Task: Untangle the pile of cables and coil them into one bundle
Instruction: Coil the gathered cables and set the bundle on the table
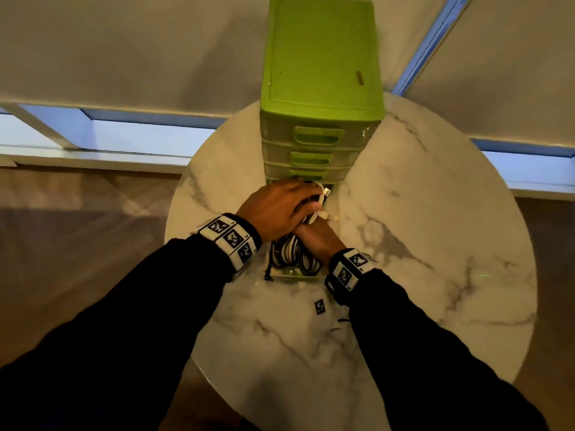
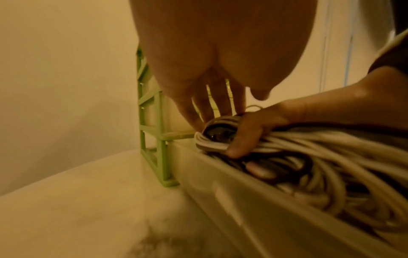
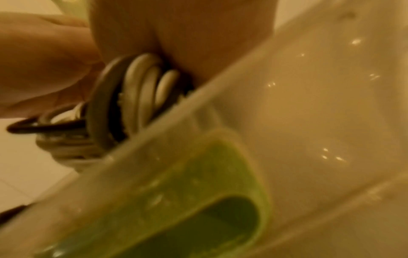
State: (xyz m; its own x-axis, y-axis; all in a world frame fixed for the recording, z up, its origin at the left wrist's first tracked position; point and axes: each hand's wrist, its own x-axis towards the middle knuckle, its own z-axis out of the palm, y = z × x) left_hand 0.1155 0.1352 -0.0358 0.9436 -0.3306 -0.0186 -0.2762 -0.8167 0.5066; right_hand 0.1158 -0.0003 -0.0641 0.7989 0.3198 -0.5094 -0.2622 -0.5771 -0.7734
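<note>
A coiled bundle of black and white cables (image 1: 292, 253) (image 2: 309, 148) (image 3: 143, 83) lies in the pulled-out clear bottom drawer (image 1: 292, 276) (image 2: 232, 192) of a green drawer unit (image 1: 320, 73). My right hand (image 1: 317, 241) (image 2: 253, 129) grips the bundle near its far end, thumb and fingers curled round the strands. My left hand (image 1: 280, 206) lies over the same end, and its straight fingers (image 2: 212, 104) touch the top of the coil. Loose cable plugs (image 1: 327, 191) stick out beyond the hands.
The unit stands at the back of a round marble table (image 1: 420, 244). The drawer's green handle (image 3: 198, 192) is just under my right wrist. A small printed marker (image 1: 319, 307) lies on the table in front of the drawer. Windows and blinds are behind.
</note>
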